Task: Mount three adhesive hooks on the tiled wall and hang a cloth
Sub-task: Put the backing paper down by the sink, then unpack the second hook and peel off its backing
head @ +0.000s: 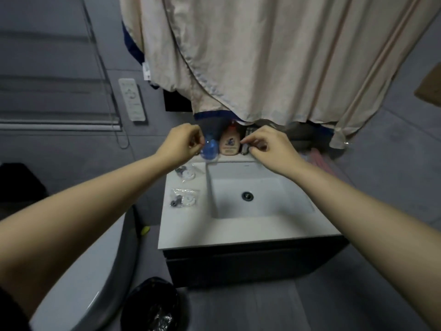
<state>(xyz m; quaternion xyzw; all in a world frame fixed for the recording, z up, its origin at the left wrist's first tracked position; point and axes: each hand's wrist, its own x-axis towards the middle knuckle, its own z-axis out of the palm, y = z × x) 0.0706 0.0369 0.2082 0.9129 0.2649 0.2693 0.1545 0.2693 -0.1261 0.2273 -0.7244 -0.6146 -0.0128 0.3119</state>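
Observation:
My left hand (185, 143) and my right hand (267, 145) are held out over the back edge of the sink, fingers curled, thumb and forefinger pinched. Between them seems to stretch a clear plastic packet (216, 142), visible only as a faint glare; its contents are not visible. Two more clear hook packets (185, 173) (184, 199), each with a white disc and dark parts, lie on the white counter (191, 225) left of the basin. A large beige cloth (262, 56) hangs down above the hands, hiding the wall behind it.
A blue bottle (209, 152) and a peach bottle (230, 145) stand at the back of the sink (253, 199). A white control panel (132, 99) is on the grey tiled wall (71, 144). A toilet (90, 278) and a black-lined bin (152, 304) stand at the lower left.

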